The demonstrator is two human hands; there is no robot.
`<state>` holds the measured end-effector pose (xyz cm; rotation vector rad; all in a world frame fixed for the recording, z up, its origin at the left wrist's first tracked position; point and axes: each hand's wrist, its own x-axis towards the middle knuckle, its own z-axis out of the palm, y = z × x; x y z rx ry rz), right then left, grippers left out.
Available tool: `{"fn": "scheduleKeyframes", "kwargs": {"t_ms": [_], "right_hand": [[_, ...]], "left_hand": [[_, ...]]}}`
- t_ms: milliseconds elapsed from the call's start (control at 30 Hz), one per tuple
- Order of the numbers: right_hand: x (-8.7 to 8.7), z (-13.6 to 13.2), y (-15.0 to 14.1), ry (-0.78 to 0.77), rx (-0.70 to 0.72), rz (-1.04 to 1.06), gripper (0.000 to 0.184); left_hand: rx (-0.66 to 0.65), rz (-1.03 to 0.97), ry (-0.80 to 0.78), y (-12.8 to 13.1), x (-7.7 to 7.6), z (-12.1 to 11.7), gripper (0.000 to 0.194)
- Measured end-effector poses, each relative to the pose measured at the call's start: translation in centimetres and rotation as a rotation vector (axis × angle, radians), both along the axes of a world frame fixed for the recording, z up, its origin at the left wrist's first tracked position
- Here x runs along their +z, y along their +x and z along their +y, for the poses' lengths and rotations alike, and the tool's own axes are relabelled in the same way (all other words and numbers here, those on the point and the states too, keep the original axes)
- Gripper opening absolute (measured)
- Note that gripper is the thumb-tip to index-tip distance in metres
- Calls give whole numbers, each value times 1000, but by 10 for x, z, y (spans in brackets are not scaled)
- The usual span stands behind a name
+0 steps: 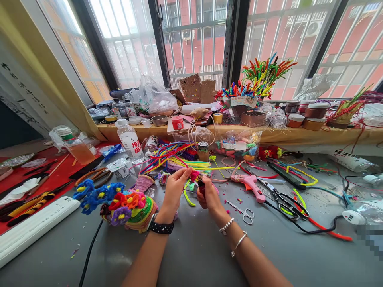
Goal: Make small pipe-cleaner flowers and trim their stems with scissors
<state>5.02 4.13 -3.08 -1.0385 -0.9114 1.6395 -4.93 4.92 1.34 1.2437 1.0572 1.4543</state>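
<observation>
My left hand (174, 189) pinches a bright pink fuzzy pipe-cleaner piece (194, 175) between thumb and fingers. Wrapped round a small dark-handled tool (202, 188) is my right hand (212, 196); a light tip on it points at the pink piece, but its exact kind is unclear. Left of my left wrist stands a colourful pipe-cleaner basket (148, 213) with blue, red, orange and purple flowers (100, 195). A bundle of pipe cleaners (176, 155) lies behind my hands. Small scissors (243, 212) rest on the grey table to the right.
A pink glue gun (249, 184), large scissors (281, 201) and a black cable lie at the right. A white power strip (38, 229) is at the left. Bottles (130, 139) stand behind. The windowsill (143, 131) holds jars and a pot of pipe cleaners (239, 101).
</observation>
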Motion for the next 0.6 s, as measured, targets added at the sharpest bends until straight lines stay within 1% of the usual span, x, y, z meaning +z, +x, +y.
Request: {"fn": "scheduleKeyframes", "kwargs": {"t_ms": [300, 600], "right_hand": [[-1, 0, -1, 22, -29, -37, 54], [3, -2, 0, 15, -38, -42, 54]], "left_hand": [[2, 20, 25, -2, -5, 3, 18], [21, -43, 17, -4, -4, 3, 18]]}}
